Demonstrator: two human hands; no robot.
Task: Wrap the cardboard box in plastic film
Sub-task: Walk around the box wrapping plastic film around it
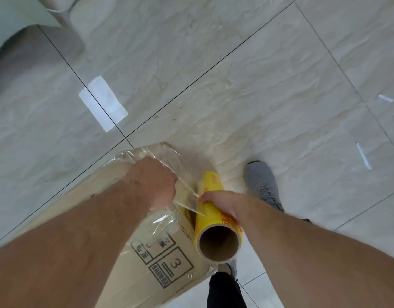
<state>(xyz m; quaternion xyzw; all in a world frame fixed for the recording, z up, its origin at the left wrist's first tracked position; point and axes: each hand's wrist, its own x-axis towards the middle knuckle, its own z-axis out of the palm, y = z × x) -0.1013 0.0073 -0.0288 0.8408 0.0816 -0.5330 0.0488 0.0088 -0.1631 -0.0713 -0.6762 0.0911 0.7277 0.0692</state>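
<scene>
On the floor at near left, the cardboard box is partly covered; the left hand grips bunched plastic film, the right hand clamps the roll. Overpulling could tear the film.

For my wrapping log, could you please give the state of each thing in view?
Brown cardboard box: on the floor, partly film-covered.
Clear plastic film: stretched from roll to box.
Yellow film roll: held beside the box.
Left hand: resting on the box.
Right hand: gripping the roll.
</scene>
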